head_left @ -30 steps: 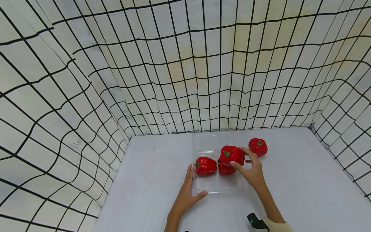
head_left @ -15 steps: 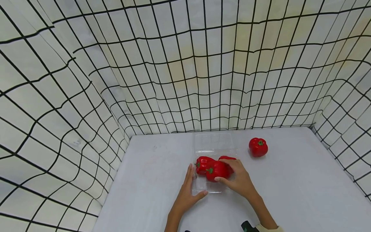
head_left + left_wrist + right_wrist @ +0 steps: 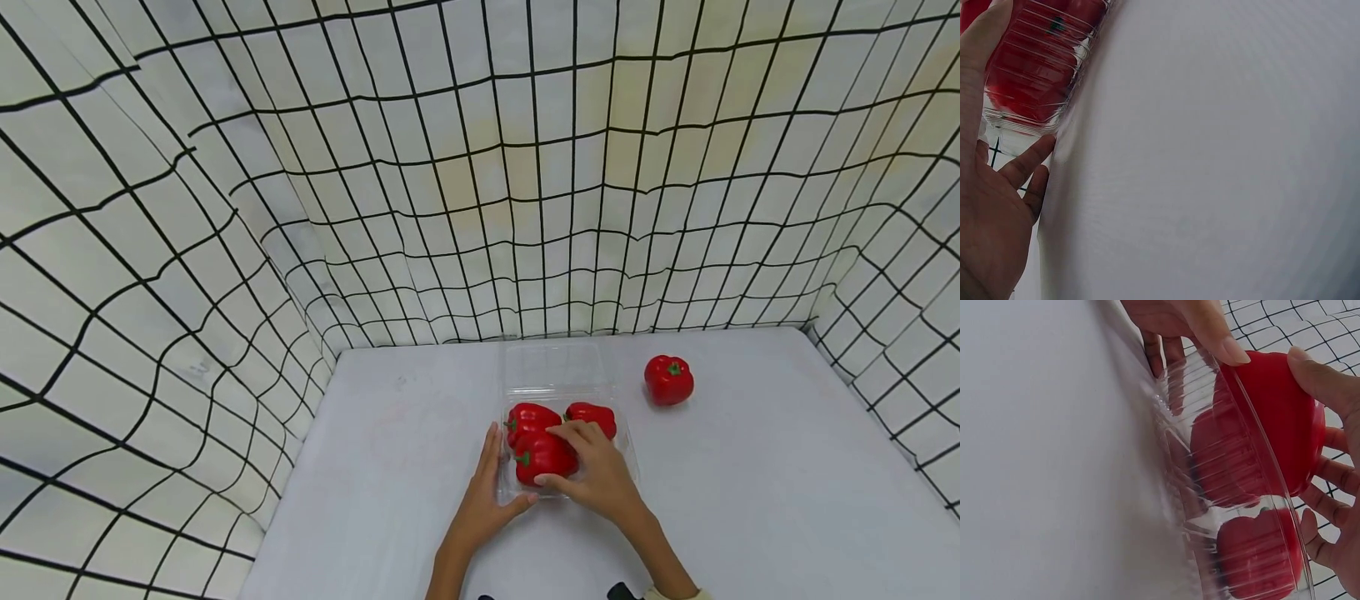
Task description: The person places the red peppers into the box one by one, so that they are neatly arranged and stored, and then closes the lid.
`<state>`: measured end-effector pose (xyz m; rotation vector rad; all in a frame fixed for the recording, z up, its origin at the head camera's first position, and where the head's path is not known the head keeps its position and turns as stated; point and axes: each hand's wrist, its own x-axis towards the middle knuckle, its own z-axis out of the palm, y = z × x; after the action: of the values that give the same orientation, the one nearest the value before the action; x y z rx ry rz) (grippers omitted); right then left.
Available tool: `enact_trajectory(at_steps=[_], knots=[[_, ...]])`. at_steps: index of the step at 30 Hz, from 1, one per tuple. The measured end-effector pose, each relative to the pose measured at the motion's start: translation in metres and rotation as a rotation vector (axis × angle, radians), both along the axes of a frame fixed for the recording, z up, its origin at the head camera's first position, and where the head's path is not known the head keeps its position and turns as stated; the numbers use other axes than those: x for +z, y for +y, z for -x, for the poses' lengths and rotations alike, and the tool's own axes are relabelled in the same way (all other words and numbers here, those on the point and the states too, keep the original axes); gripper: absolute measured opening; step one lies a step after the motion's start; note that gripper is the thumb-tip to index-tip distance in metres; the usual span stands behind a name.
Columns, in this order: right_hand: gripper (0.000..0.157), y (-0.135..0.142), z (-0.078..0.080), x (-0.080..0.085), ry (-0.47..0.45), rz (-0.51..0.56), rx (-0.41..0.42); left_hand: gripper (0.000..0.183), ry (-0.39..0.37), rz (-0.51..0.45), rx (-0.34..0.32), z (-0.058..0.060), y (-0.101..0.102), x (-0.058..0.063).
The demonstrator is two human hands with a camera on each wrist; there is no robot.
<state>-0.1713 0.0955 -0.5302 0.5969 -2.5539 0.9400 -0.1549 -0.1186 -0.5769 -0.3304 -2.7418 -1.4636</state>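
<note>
A clear plastic clamshell box [image 3: 505,482] stands on the table with its lid folded back. My right hand [image 3: 606,482] grips a red bell pepper [image 3: 545,458] by its right side, thumb in front and fingers behind, at the front left of the box. Behind it lie a second red bell pepper [image 3: 529,417] at the left and a third [image 3: 594,416] at the right. Straight fingers of my left hand [image 3: 477,510] rest along the box's left wall, the thumb at its front edge. In the right wrist view the held pepper [image 3: 1288,419] rises above the box's rim.
Another red bell pepper [image 3: 669,381] sits on the white table [image 3: 390,467], right of the box. The transparent lid [image 3: 553,367] lies toward the back. Black netting [image 3: 525,208] over white sheeting encloses the back and sides.
My right hand has carried its bell pepper from above the right pepper leftward, forward and down into the box's front left. My left hand has stayed at the box's side.
</note>
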Motion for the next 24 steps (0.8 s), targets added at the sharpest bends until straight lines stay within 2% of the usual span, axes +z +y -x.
enact_trajectory(at_steps=[6,17,24], knots=[[0.070,-0.004,-0.001,-0.002,0.025,-0.022,-0.003,0.107,-0.009,-0.007,0.001,0.000,0.000,0.000],[0.060,-0.006,0.001,-0.008,0.086,-0.022,0.012,0.106,0.003,-0.030,-0.012,0.001,-0.002,-0.004],[0.062,-0.007,0.002,-0.011,0.104,-0.042,0.005,0.105,0.011,-0.024,-0.018,0.002,-0.002,-0.004]])
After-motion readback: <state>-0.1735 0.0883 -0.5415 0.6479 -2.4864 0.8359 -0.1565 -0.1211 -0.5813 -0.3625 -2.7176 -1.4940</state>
